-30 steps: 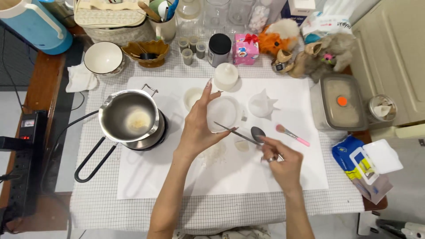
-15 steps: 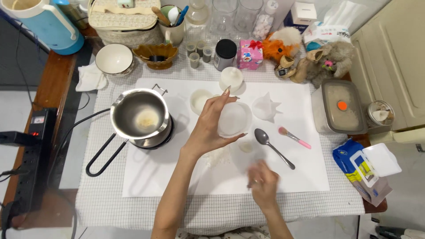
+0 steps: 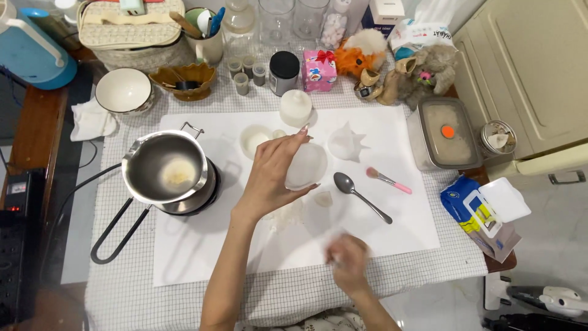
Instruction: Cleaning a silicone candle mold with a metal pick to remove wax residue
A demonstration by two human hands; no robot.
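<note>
pink gift box (image 3: 318, 70) at table back, blue wipes pack (image 3: 484, 216) at right edge

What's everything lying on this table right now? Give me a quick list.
translucent cup: 1, whitish, held above the white mat
spoon: 1, metal, on the mat right of the cup
brush: 1, pink handle, right of the spoon
metal pot: 1, silver, on a black burner, mat's left edge
white mat: 1, table centre
bowl: 1, white, back left
lidded container: 1, clear with an orange dot, right
plush toys: several, orange and grey-brown, back right
blue packet: 1, right edge
left hand: grips the cup
right hand: blurred, near the mat's front edge; grip unclear
</note>
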